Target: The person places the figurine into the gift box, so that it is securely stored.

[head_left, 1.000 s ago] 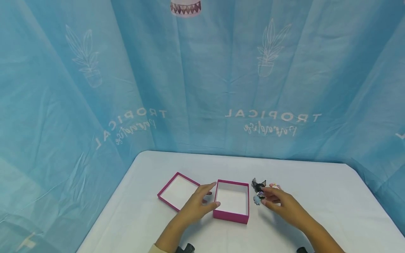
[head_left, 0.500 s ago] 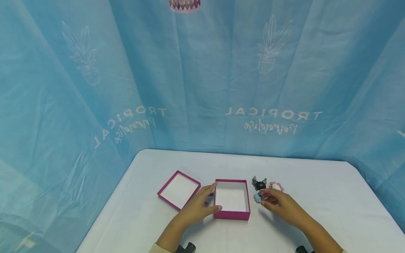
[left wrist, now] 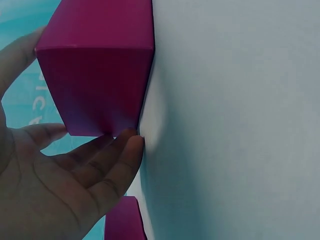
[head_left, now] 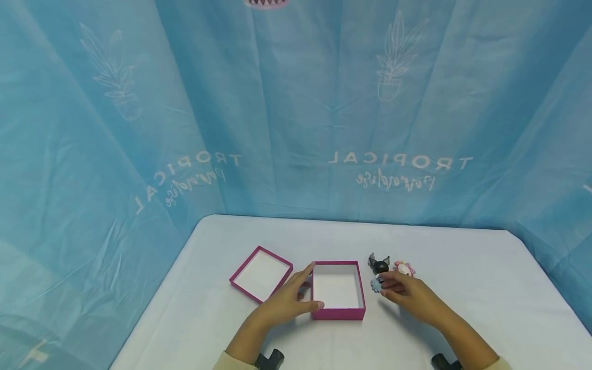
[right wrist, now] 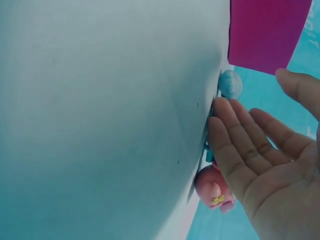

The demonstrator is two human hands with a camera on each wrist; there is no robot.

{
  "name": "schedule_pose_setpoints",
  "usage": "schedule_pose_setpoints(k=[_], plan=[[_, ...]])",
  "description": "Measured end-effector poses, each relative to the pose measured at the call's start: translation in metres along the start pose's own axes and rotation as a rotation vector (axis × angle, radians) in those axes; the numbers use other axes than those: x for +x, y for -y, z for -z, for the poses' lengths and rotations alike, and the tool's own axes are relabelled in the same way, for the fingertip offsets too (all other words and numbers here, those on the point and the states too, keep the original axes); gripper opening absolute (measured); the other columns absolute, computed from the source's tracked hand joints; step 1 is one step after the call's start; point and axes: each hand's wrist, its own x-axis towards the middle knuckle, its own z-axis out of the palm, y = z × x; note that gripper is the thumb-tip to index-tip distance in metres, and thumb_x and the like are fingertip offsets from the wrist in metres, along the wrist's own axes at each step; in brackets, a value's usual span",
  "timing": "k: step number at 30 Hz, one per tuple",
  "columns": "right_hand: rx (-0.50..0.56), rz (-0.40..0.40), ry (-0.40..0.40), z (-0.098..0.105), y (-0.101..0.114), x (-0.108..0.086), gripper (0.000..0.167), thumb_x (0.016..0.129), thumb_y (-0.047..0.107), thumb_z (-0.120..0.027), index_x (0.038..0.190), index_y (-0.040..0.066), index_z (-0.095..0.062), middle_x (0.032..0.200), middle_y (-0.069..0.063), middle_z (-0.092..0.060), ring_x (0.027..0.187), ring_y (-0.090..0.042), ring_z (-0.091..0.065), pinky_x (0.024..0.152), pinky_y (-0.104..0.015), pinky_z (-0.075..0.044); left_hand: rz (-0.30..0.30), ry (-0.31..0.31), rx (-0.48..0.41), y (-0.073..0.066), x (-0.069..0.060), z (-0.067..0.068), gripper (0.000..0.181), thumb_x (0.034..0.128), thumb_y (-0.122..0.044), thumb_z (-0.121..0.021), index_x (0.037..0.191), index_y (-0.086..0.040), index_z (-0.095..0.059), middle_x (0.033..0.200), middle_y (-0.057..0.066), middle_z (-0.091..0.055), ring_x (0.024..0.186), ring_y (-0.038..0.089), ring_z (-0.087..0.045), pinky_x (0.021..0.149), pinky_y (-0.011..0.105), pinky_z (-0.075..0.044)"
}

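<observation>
An open magenta box (head_left: pixel 339 314) with a white inside stands mid-table. My left hand (head_left: pixel 289 303) spreads around its left side: the index fingertip is at the far corner, the thumb at the near one. In the left wrist view, fingertips touch the magenta wall (left wrist: pixel 95 90). My right hand (head_left: pixel 411 295) reaches in from the right, fingers fairly straight, thumb apart. At its fingertips lie a small pale blue toy (head_left: pixel 376 285) and a black figurine (head_left: pixel 381 266) with pointed ears, its lower part hidden. A pink figurine (right wrist: pixel 215 187) lies beside the fingers, partly covered.
The magenta-edged lid (head_left: pixel 261 275) lies inside up, left of the box, its near corner beside my left hand. A white cloth covers the table (head_left: pixel 476 272). Blue printed curtains (head_left: pixel 296 128) hang behind and at the sides.
The box has turned slightly under my left hand. My right hand has shifted a little, exposing more of the pink figurine, while the black figurine's striped part has become hidden.
</observation>
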Motion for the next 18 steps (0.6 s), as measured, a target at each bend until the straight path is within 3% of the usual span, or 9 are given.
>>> schedule_pose_setpoints(k=[8,18], plan=[[0.025,-0.018,0.016,0.0,-0.0023,0.0013,0.047,0.097,0.025,-0.069,0.138,0.006,-0.058,0.116,-0.003,-0.072,0.105,-0.018,-0.069,0.083,-0.016,-0.056,0.008,0.043,-0.074,0.004,0.0025,0.0024,0.106,0.0825,-0.044,-0.082,0.161,-0.043,-0.011,0.167,0.006,-0.025,0.146,0.029,-0.043,0.118,0.045,-0.042],[0.057,-0.036,0.067,-0.0029,-0.0001,0.0069,0.049,0.096,0.025,-0.07,0.14,0.007,-0.058,0.104,0.0,-0.071,0.095,-0.013,-0.067,0.075,-0.018,-0.056,-0.003,0.077,-0.1,0.0083,0.0039,0.0054,0.109,0.0806,-0.041,-0.085,0.163,-0.035,-0.014,0.163,0.008,-0.033,0.146,0.03,-0.042,0.119,0.048,-0.041]])
